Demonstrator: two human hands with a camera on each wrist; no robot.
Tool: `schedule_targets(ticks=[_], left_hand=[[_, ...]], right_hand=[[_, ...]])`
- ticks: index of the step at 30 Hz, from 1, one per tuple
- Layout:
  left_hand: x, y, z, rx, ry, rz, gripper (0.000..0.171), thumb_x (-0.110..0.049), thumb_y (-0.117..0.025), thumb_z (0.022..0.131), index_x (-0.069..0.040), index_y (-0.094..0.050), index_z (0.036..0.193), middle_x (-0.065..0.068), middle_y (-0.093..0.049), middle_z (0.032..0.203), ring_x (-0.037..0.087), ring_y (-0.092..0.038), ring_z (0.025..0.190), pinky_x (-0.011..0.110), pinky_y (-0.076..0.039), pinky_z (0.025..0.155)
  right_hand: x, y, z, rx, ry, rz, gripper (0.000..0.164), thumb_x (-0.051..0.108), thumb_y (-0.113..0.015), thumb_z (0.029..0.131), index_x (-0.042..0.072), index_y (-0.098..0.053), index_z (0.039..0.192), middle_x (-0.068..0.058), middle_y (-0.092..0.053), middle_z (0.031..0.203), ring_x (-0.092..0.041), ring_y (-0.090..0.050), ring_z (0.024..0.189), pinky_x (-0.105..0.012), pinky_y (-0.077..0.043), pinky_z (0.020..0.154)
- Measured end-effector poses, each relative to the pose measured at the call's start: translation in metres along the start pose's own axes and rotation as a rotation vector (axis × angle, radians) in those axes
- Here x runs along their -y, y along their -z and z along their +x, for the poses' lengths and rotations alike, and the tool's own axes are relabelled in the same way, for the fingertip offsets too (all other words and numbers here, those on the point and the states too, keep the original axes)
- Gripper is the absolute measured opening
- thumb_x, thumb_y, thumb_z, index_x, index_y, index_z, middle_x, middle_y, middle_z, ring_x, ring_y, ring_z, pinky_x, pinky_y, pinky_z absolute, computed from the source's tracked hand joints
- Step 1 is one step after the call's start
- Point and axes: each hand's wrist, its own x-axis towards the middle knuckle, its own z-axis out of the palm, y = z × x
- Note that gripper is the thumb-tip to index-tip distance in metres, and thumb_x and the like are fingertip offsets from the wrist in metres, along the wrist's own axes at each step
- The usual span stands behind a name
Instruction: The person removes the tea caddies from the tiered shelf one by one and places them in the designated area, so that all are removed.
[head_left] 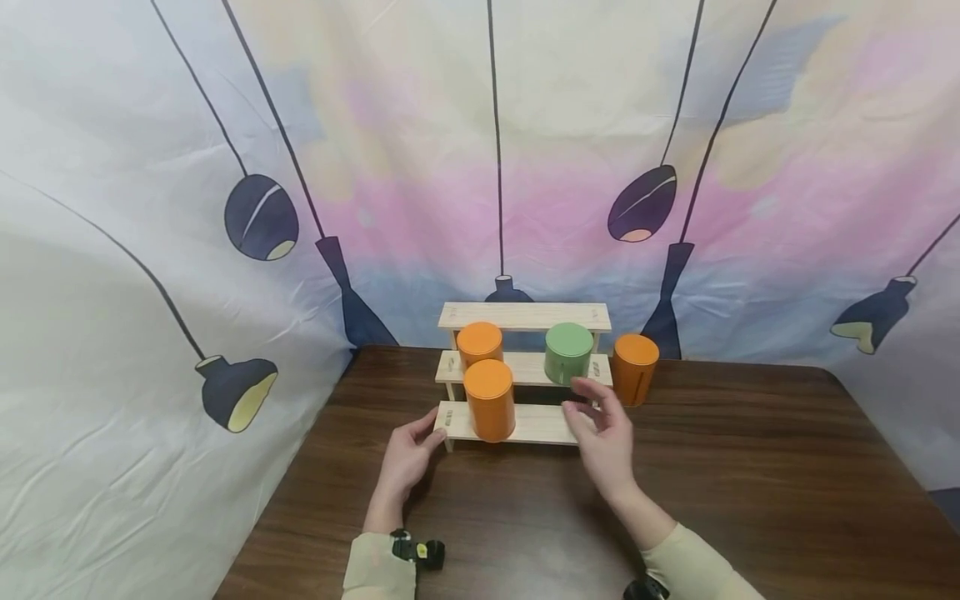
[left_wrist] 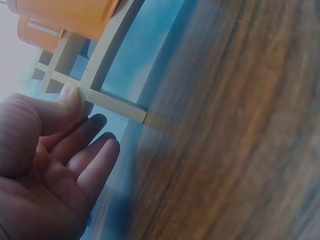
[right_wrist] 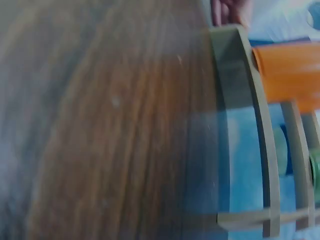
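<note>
Head view: soft, even light; faint sheen on table (head_left: 517,533) below the grip. Left wrist: pale overexposure above left hand (left_wrist: 55,170), table blurred. Right wrist: dimmer, hazy, soft throughout.

The left grip (head_left: 408,454) pinches; the right grip (head_left: 606,437) is loose.
On the left, the thumb (left_wrist: 60,110) reaches out to press, and the lower fingers (left_wrist: 97,170) bend softly, a little apart. The left arm (head_left: 385,507) points almost straight ahead. The right arm (head_left: 641,512) slants inward, and its grip has curved fingers, with a gap between thumb and first finger.
</note>
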Motion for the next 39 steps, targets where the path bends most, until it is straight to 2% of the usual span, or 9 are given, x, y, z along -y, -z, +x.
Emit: schedule_targets(ticks=[6, 11, 14, 22, 39], left_hand=[[0.002, 0.001, 0.0, 0.001, -0.003, -0.013, 0.046, -0.018, -0.07, 0.105, -0.009, -0.063, 0.149, 0.014, -0.059, 0.154, 0.039, -0.048, 0.148, 0.06, -0.035, 0.122], [0.003, 0.001, 0.0, 0.008, -0.018, -0.012, 0.046, -0.017, -0.07, 0.105, -0.008, -0.063, 0.149, 0.014, -0.058, 0.154, 0.039, -0.048, 0.148, 0.059, -0.036, 0.121], [0.003, 0.002, 0.0, 0.009, -0.02, -0.008, 0.046, -0.017, -0.07, 0.105, -0.008, -0.063, 0.15, 0.013, -0.058, 0.155, 0.039, -0.048, 0.148, 0.059, -0.036, 0.121], [0.004, 0.001, 0.001, 0.006, -0.023, -0.005, 0.047, -0.015, -0.07, 0.104, -0.007, -0.062, 0.15, 0.013, -0.057, 0.155, 0.039, -0.048, 0.148, 0.058, -0.037, 0.121], [0.002, 0.001, 0.0, -0.001, -0.021, -0.003, 0.046, -0.013, -0.07, 0.104, -0.007, -0.063, 0.149, 0.016, -0.058, 0.154, 0.041, -0.047, 0.148, 0.06, -0.036, 0.121]], right_hand=[[-0.003, -0.024, -0.009, 0.199, -0.096, -0.043, 0.052, -0.003, -0.083, 0.091, 0.002, -0.064, 0.14, -0.021, -0.064, 0.14, -0.041, -0.06, 0.13, -0.048, -0.056, 0.105], [-0.007, -0.039, -0.015, 0.281, -0.135, -0.099, 0.063, 0.007, -0.088, 0.09, 0.009, -0.061, 0.147, -0.01, -0.061, 0.149, -0.034, -0.056, 0.14, -0.049, -0.053, 0.11], [-0.009, -0.046, -0.016, 0.291, -0.15, -0.121, 0.068, 0.01, -0.089, 0.089, 0.011, -0.058, 0.15, -0.009, -0.059, 0.152, -0.032, -0.053, 0.143, -0.052, -0.051, 0.111], [-0.015, -0.06, -0.016, 0.256, -0.221, -0.067, 0.071, 0.008, -0.09, 0.088, 0.013, -0.058, 0.151, -0.01, -0.06, 0.15, -0.034, -0.056, 0.14, -0.064, -0.048, 0.111], [-0.026, -0.07, -0.012, 0.259, -0.234, -0.102, 0.079, 0.013, -0.092, 0.087, 0.017, -0.053, 0.155, -0.007, -0.062, 0.147, -0.029, -0.057, 0.137, -0.059, -0.048, 0.113]])
